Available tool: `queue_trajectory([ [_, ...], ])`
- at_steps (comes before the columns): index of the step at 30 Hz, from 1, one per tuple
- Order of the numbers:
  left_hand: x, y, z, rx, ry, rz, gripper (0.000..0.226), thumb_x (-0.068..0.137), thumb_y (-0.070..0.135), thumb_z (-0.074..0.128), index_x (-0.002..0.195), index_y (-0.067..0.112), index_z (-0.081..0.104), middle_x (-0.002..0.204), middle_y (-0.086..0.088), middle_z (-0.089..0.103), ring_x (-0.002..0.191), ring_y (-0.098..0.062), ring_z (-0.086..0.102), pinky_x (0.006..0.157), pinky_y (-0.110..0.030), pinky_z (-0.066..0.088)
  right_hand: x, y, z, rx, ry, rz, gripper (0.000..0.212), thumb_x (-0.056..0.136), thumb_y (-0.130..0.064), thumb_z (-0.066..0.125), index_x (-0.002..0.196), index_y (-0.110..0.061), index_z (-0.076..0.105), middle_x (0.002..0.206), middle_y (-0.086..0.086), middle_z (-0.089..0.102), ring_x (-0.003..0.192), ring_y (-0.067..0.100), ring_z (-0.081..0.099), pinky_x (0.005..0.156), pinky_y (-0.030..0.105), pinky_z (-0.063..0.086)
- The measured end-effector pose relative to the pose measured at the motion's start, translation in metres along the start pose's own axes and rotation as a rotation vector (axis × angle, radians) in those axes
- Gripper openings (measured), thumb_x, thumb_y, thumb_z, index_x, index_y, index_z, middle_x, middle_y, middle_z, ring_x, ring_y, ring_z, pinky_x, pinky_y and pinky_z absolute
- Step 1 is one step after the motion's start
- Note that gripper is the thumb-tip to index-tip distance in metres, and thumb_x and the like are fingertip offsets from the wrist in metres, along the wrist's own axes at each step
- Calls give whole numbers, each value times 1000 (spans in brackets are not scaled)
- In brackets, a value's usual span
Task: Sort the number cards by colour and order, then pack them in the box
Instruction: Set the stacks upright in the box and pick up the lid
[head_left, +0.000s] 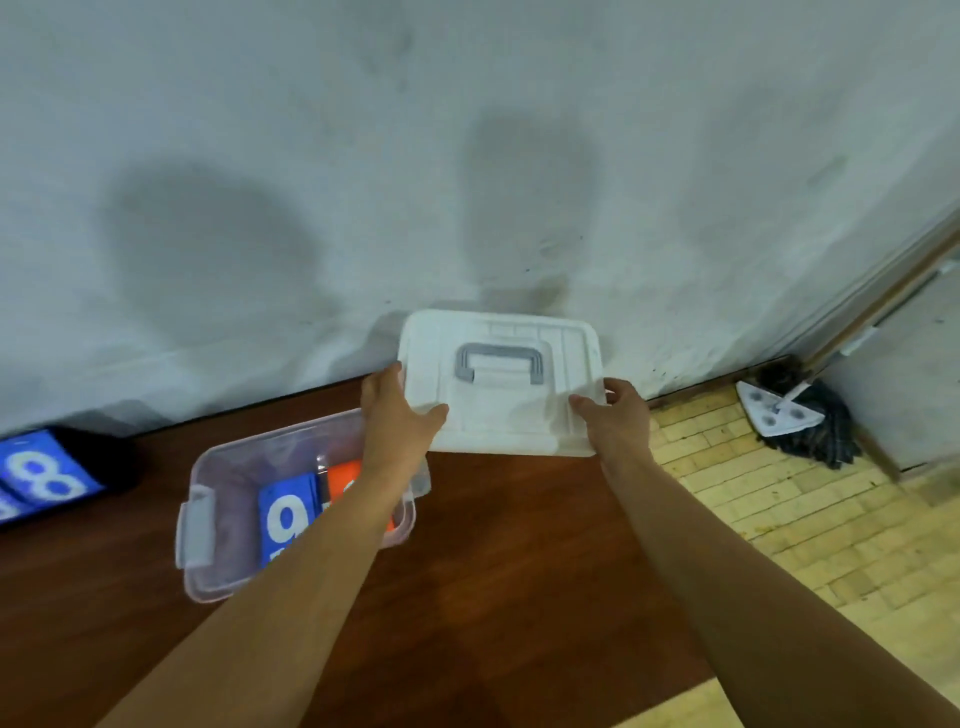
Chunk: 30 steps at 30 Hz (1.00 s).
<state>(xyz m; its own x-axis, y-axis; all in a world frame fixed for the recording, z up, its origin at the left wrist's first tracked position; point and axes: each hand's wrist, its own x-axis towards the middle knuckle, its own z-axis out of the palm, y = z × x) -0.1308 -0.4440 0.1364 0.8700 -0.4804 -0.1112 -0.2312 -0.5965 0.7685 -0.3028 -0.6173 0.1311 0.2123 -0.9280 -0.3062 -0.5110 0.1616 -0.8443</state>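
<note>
White lid (511, 418) | left grip (396, 415) pinches edge | right grip (618, 422) pinches edge

Two hands are in view, the left hand (400, 415) and the right hand (618, 421), and both grip the one white lid (509, 421), which carries one grey handle (500, 362). There is one clear box (218, 587) on the one bench (519, 545), with one grey latch (197, 530) showing on its end. Two cards can be counted inside it: one blue card marked 9 (288, 512) and one orange card (345, 480); whether more lie beneath them cannot be told. Outside the box one blue card marked 8 (41, 475) shows at the left edge, making three counted cards in all, two blue and one orange. One mop (802, 421) lies on the floor.
</note>
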Motion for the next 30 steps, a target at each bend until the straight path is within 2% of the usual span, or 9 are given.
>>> queue_trajectory([
  [3, -3, -12, -52, 23, 47, 21, 73, 77, 20, 79, 139, 8, 44, 139, -13, 40, 131, -27, 40, 106, -31, 33, -35, -27, 23, -79, -35, -130, 49, 78, -23, 76, 124, -19, 57, 112, 5, 61, 97, 25, 62, 85, 43, 57],
  [6, -9, -37, -102, 53, 82, 7, 68, 78, 23, 77, 136, 8, 45, 138, -13, 41, 129, -29, 42, 106, -36, 36, -72, -44, 52, -202, -63, -237, 50, 78, -29, 75, 123, -20, 58, 110, 1, 60, 101, 25, 59, 89, 48, 54],
  [11, -28, -103, -163, 107, 116, -36, 64, 77, 28, 79, 131, 9, 51, 135, -12, 49, 125, -27, 46, 99, -34, 40, -126, -49, 102, -318, -192, -306, 42, 85, -20, 70, 124, -15, 57, 107, -4, 51, 107, 22, 55, 94, 40, 51],
  [13, -37, -129, -177, 106, 110, -76, 62, 77, 27, 79, 130, 9, 52, 135, -11, 48, 123, -24, 47, 95, -31, 42, -142, -42, 122, -359, -222, -309, 42, 87, -21, 68, 127, -17, 56, 114, -2, 52, 110, 21, 54, 96, 40, 51],
  [19, -51, -183, -185, 107, 70, -157, 60, 79, 26, 77, 131, 10, 51, 139, -7, 42, 128, -22, 41, 104, -37, 40, -165, -18, 163, -516, -261, -312, 36, 96, -21, 54, 132, -16, 52, 126, 3, 52, 118, 26, 48, 102, 44, 46],
  [23, -55, -203, -182, 138, 39, -241, 66, 83, 28, 74, 139, 9, 44, 146, -7, 36, 135, -24, 35, 109, -40, 37, -169, -4, 180, -595, -300, -278, 49, 97, -23, 55, 143, -18, 42, 131, 1, 50, 122, 23, 44, 105, 45, 44],
  [30, -54, -216, -171, 178, 3, -273, 72, 85, 36, 71, 143, 12, 37, 150, -7, 31, 138, -26, 32, 108, -43, 39, -157, 6, 191, -575, -275, -242, 46, 94, -19, 56, 139, -17, 48, 118, -1, 51, 111, 22, 54, 96, 45, 53],
])
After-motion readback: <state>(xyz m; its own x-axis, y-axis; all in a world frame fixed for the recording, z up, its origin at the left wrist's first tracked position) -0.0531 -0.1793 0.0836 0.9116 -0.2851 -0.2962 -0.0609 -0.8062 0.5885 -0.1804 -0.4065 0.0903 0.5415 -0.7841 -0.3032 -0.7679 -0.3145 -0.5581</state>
